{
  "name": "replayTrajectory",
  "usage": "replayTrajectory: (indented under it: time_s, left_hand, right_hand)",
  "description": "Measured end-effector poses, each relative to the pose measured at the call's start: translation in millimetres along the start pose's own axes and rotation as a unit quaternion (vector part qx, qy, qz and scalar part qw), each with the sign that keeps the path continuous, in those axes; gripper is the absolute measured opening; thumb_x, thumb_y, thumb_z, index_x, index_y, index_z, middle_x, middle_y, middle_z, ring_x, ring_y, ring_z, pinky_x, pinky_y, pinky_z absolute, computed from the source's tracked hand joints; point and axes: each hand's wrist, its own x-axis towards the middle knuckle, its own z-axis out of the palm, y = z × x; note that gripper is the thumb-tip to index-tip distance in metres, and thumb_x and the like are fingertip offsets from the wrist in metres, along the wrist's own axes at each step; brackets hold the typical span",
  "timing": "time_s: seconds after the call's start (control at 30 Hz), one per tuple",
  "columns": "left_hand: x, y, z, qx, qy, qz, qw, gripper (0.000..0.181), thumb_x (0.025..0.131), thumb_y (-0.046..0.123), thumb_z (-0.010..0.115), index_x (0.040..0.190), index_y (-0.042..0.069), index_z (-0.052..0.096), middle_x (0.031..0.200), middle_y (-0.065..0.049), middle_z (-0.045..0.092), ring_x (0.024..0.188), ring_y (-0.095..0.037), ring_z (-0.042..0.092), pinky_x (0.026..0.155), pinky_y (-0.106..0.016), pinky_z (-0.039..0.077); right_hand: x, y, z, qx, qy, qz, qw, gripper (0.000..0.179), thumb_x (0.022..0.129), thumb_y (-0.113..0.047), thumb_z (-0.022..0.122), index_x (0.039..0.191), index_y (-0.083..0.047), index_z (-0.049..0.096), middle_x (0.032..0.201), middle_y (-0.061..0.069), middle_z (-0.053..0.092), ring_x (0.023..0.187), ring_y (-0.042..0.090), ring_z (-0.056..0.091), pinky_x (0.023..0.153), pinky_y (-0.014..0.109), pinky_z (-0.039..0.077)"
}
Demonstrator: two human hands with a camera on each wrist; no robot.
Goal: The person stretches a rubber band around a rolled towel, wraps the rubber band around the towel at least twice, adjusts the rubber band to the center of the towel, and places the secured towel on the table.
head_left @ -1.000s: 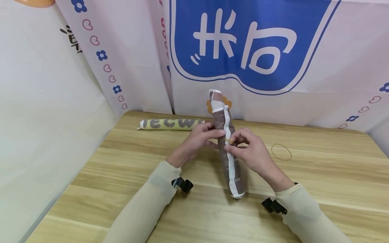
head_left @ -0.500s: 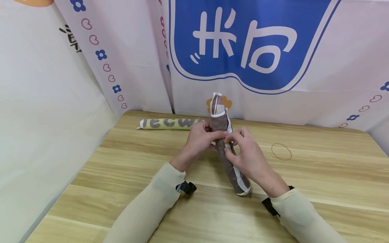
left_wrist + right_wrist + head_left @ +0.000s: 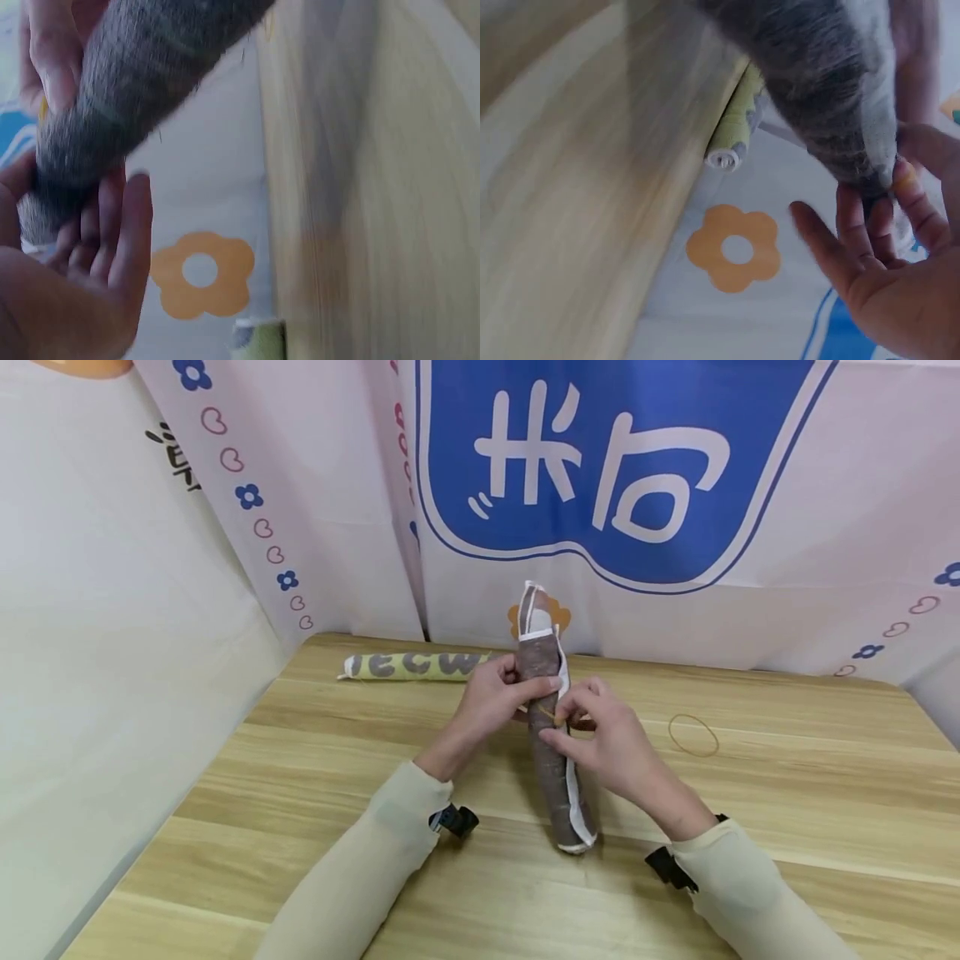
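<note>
A rolled-up brown towel (image 3: 553, 764) with white edging stands tilted above the table, its lower end near the surface. My left hand (image 3: 487, 703) grips it above the middle, thumb across the front and fingers behind. Around the roll runs a thin yellow-orange rubber band (image 3: 546, 711). My right hand (image 3: 618, 745) pinches this band at the roll's right side, thumb tip close to the cloth. In the left wrist view the fuzzy roll (image 3: 150, 90) passes between both hands. The right wrist view shows the right fingers (image 3: 881, 232) at the roll, with part of the band hidden.
A yellow-green rolled towel (image 3: 416, 667) with dark letters lies at the table's back left, partly behind the left hand. A loose rubber band (image 3: 692, 716) lies right of the right hand. A printed curtain (image 3: 480, 602) hangs behind the wooden table (image 3: 247, 827).
The brown roll has turned in the hands, so its white edge now faces right. The right hand has moved slightly left with the band, which shows across the roll's front.
</note>
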Motion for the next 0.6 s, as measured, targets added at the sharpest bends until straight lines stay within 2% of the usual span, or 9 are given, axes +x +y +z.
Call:
replayTrajectory:
  time_s: [0.07,0.17,0.27,0.33,0.43,0.53,0.6]
  left_hand:
    - [3.3,-2.8,-4.6,-0.029,-0.049,0.010,0.9983,0.039,0.097,0.022,0.076,0.126,-0.002,0.067,0.114,-0.013,0.072,0.095,-0.020,0.070,0.078,-0.039,0.063]
    - [6.9,-5.9,-11.3,-0.068,-0.111,0.012,0.9914,0.046,0.100,0.016,0.069,0.139,-0.005,0.058,0.126,-0.017,0.067,0.104,-0.023,0.069,0.084,-0.043,0.062]
    - [7.7,-6.4,-14.5,-0.087,-0.125,0.017,0.9881,0.048,0.099,0.010,0.068,0.142,-0.006,0.055,0.130,-0.020,0.066,0.107,-0.026,0.069,0.083,-0.046,0.063]
    - [7.0,-6.0,-13.1,-0.082,-0.113,0.029,0.9898,0.047,0.097,0.007,0.071,0.140,-0.006,0.057,0.127,-0.021,0.067,0.105,-0.027,0.070,0.079,-0.047,0.064]
    - [4.3,-4.8,-6.8,-0.061,-0.070,0.044,0.9948,0.041,0.094,0.005,0.077,0.131,-0.006,0.062,0.119,-0.020,0.070,0.099,-0.025,0.072,0.073,-0.045,0.064]
    - [0.1,-3.0,1.2,-0.026,-0.013,0.054,0.9981,0.033,0.091,0.004,0.081,0.119,-0.005,0.065,0.107,-0.016,0.072,0.088,-0.021,0.071,0.069,-0.046,0.064]
    - [-3.2,-1.4,6.1,-0.008,0.023,0.052,0.9983,0.028,0.089,0.005,0.083,0.110,-0.003,0.066,0.099,-0.013,0.071,0.081,-0.018,0.069,0.069,-0.050,0.064]
  right_hand:
    - [0.6,2,-3,0.039,0.004,0.029,0.9988,0.022,0.090,-0.002,0.085,0.093,-0.007,0.064,0.099,0.009,0.053,0.094,0.025,0.063,0.081,0.042,0.062]
    - [1.3,6,-7,0.075,0.010,0.055,0.9956,0.020,0.092,-0.004,0.084,0.096,-0.005,0.065,0.101,0.010,0.055,0.095,0.024,0.060,0.082,0.037,0.062]
    - [1.5,9,-9,0.089,0.015,0.058,0.9943,0.017,0.093,-0.005,0.083,0.098,-0.005,0.066,0.102,0.009,0.056,0.097,0.023,0.059,0.084,0.038,0.061]
    - [1.9,10,-7,0.071,0.019,0.034,0.9967,0.017,0.092,-0.002,0.082,0.098,-0.005,0.067,0.102,0.008,0.056,0.099,0.022,0.059,0.088,0.040,0.060]
    - [2.3,11,-2,0.002,0.037,-0.032,0.9988,0.022,0.088,0.008,0.082,0.098,-0.005,0.068,0.101,0.009,0.055,0.099,0.024,0.058,0.088,0.043,0.056]
    - [2.0,9,3,-0.086,0.066,-0.091,0.9900,0.028,0.082,0.014,0.083,0.097,-0.005,0.068,0.101,0.011,0.054,0.097,0.027,0.057,0.084,0.045,0.053]
    - [1.1,6,6,-0.114,0.077,-0.099,0.9855,0.029,0.081,0.014,0.082,0.098,-0.004,0.067,0.102,0.013,0.054,0.097,0.030,0.057,0.081,0.045,0.052]
